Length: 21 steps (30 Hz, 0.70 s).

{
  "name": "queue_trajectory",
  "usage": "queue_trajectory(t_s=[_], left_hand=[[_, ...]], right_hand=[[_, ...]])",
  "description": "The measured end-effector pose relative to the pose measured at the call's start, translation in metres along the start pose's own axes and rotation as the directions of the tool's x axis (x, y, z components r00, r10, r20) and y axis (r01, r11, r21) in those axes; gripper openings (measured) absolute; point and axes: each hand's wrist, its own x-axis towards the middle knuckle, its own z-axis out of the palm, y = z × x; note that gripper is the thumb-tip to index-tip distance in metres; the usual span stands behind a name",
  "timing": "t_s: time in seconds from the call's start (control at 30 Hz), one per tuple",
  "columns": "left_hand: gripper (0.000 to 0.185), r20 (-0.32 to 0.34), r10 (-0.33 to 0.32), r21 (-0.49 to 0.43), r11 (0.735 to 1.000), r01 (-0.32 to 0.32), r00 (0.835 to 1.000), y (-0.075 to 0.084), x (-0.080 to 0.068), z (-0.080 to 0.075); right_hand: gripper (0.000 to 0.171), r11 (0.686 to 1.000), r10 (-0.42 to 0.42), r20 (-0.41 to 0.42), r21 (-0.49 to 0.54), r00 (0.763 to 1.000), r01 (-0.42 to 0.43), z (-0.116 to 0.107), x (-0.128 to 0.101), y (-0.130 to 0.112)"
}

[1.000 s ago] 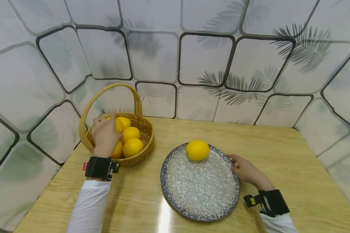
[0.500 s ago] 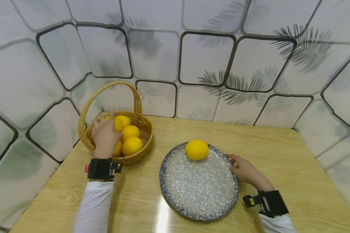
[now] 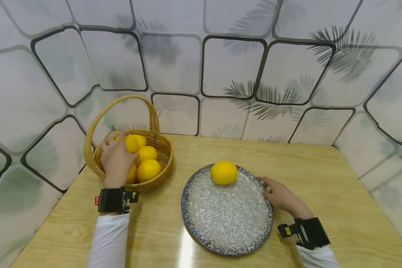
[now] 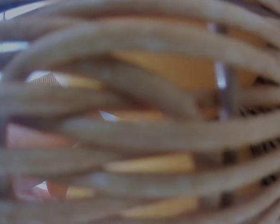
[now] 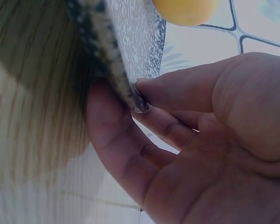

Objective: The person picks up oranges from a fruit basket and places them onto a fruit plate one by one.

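The light wood-grain surface carries all items, with patterned wall panels behind it. The round speckled grey plate with a blue rim lies at centre-right. The woven wicker basket with an arched handle stands at the rear left, apart from the plate.

One yellow lemon rests on the far part of the plate; this transfer appears complete. Four or so further yellow lemons remain in the basket, so most of the work is judged outstanding.

The left hand reaches into the basket, its fingers curled over the topmost yellow lemon. The lemon is still in the basket. The left wrist view is blurred wicker only, so a firm grip cannot be confirmed there.

The right hand is at the plate's right edge. In the right wrist view its fingers pinch the rim, thumb above and fingers beneath.
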Motion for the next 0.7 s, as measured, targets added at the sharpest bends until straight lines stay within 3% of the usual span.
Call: queue_trajectory(t_s=[0.2, 0.7], left_hand=[[0.073, -0.02, -0.004, -0.032, 0.999, 0.004, 1.0, -0.0006, -0.0028, -0.0024], [0.08, 0.001, -0.02, -0.053, 0.998, 0.02, 1.0, 0.0073, -0.0054, -0.0082]], right_hand=[[0.055, 1.0, 0.013, 0.005, -0.028, 1.0, -0.013, 0.0, 0.0018, -0.0002], [0.054, 1.0, 0.005, -0.003, -0.025, 1.0, -0.005, 0.0012, 0.0012, -0.0017]])
